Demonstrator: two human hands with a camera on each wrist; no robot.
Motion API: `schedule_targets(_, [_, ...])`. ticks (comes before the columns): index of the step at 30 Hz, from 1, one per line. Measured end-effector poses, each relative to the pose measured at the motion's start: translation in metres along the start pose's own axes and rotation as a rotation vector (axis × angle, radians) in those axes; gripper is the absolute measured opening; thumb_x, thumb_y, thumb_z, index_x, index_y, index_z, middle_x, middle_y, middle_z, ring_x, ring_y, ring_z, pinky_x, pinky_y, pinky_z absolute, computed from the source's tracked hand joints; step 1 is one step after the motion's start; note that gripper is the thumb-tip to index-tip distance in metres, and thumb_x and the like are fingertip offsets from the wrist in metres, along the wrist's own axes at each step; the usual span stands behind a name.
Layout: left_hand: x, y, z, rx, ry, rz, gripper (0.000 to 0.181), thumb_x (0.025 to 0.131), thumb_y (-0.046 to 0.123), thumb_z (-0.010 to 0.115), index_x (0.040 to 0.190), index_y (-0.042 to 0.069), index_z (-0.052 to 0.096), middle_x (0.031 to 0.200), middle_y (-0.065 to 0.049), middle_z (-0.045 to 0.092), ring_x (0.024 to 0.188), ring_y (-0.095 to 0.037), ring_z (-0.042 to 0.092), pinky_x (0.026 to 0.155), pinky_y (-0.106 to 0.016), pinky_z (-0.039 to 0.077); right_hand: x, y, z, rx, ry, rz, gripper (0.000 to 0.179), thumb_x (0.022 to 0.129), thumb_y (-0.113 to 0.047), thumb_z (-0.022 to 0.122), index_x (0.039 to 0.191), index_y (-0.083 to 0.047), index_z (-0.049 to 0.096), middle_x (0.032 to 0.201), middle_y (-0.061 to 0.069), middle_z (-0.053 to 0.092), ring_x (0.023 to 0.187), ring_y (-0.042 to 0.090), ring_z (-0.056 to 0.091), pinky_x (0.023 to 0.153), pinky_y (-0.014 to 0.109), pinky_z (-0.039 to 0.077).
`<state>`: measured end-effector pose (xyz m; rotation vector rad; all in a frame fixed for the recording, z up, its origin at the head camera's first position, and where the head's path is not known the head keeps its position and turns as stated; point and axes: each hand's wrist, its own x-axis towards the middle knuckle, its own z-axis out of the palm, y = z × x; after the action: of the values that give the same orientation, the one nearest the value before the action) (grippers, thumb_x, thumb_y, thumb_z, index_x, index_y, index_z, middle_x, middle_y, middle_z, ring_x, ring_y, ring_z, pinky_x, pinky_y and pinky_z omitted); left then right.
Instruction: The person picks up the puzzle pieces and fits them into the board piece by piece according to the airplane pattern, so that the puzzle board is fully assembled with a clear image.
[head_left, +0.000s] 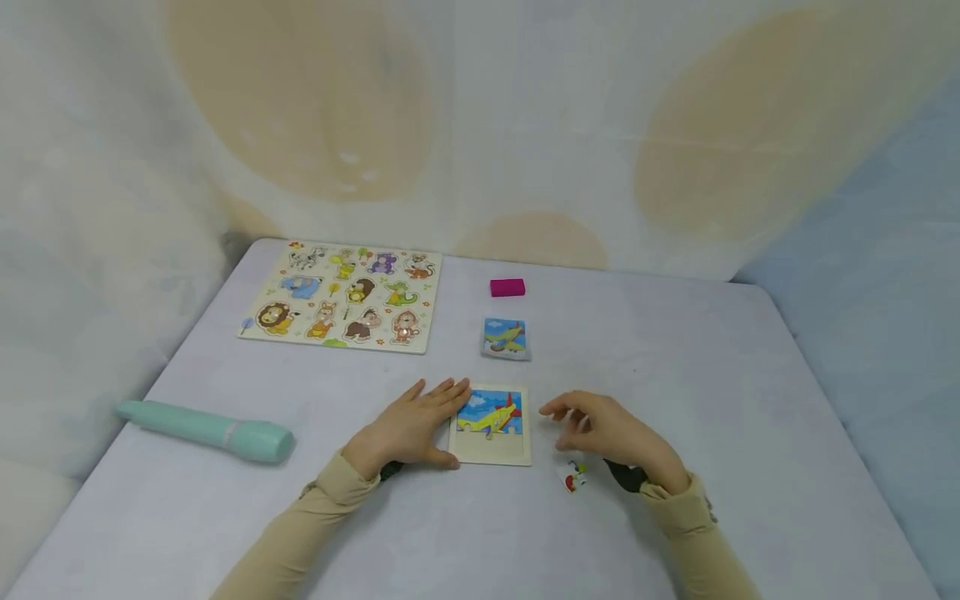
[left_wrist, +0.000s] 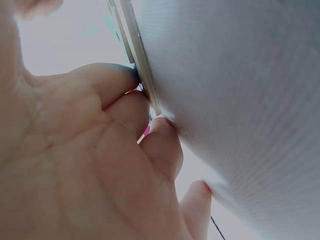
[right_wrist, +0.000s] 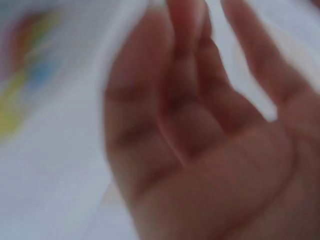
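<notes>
Where the puzzle frame is taken as the centre of the dial, it lies on the table in front of you, its 12 o'clock part filled with the airplane picture and its 6 o'clock part bare; the assembly is judged part done. Your left hand rests at 9 o'clock, fingers spread, touching the frame's edge and clamped on nothing. Your right hand stands at 3 o'clock, thumb and forefinger apart, nothing seen between them. Loose pieces lie at 4 o'clock, near that hand; their number cannot be told. You are advised to brace the edge without covering the recess, lift one piece by its rim, match its colours to the neighbouring border, turn it above the gap and press it flat; forcing a tab could unseat the pieces alongside. On markings, the airplane card at 12 o'clock, the magenta block beyond it, the animal board at 10 and the turquoise microphone-shaped object at 9 show you no brand, label or legible writing
</notes>
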<state>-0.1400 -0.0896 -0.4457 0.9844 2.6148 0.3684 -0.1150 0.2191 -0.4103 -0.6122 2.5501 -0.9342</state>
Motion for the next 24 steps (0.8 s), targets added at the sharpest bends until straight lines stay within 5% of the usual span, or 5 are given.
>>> schedule_targets(3, [-0.003,0.000,-0.003,-0.005,0.001,-0.001,0.103,0.075,0.051,0.078,0.153,0.009,0.027,0.163,-0.004,0.021,0.151,-0.025,0.019,0.121,-0.056,0.014,-0.017,0.011,0.004,-0.049,-0.068,0.020,0.045,0.073,-0.016,0.084,0.114,-0.011,0.065,0.103,0.000,0.060,0.086,0.011,0.050,0.073,0.021,0.047])
schedule_targets(7, [-0.005,-0.001,-0.004,-0.020,0.007,-0.009,0.102,0.075,0.049,0.079,0.153,0.008,0.028,0.162,-0.005,0.021,0.151,-0.026,0.020,0.121,-0.057,0.014,-0.017,0.014,0.010,-0.094,-0.062,0.038,0.038,0.068,-0.013,0.087,0.098,-0.016,0.064,0.095,-0.003,0.053,0.084,0.011,0.045,0.072,0.021,0.042])
schedule_targets(13, [-0.007,-0.003,-0.003,-0.041,0.011,-0.005,0.102,0.075,0.047,0.079,0.153,0.007,0.027,0.162,-0.005,0.020,0.151,-0.027,0.019,0.120,-0.058,0.013,-0.004,0.013,0.015,-0.094,-0.034,-0.019,0.024,0.075,-0.006,0.080,0.087,-0.018,0.062,0.089,-0.004,0.053,0.079,0.009,0.044,0.068,0.020,0.041])
schedule_targets(19, [-0.006,-0.002,-0.003,-0.039,0.001,0.000,0.102,0.076,0.048,0.079,0.153,0.008,0.026,0.163,-0.004,0.020,0.151,-0.026,0.018,0.121,-0.057,0.013,0.005,0.016,0.020,0.103,-0.085,-0.088,0.011,0.090,-0.001,0.061,0.088,-0.012,0.062,0.090,-0.003,0.065,0.084,0.005,0.058,0.076,0.021,0.051])
schedule_targets(24, [-0.005,0.000,-0.003,-0.038,0.002,0.015,0.102,0.076,0.048,0.078,0.153,0.008,0.026,0.163,-0.005,0.020,0.151,-0.027,0.018,0.121,-0.057,0.013,-0.001,0.014,0.024,0.081,-0.137,-0.074,0.016,0.084,-0.014,0.073,0.097,-0.015,0.063,0.088,-0.006,0.061,0.079,0.003,0.052,0.071,0.018,0.047])
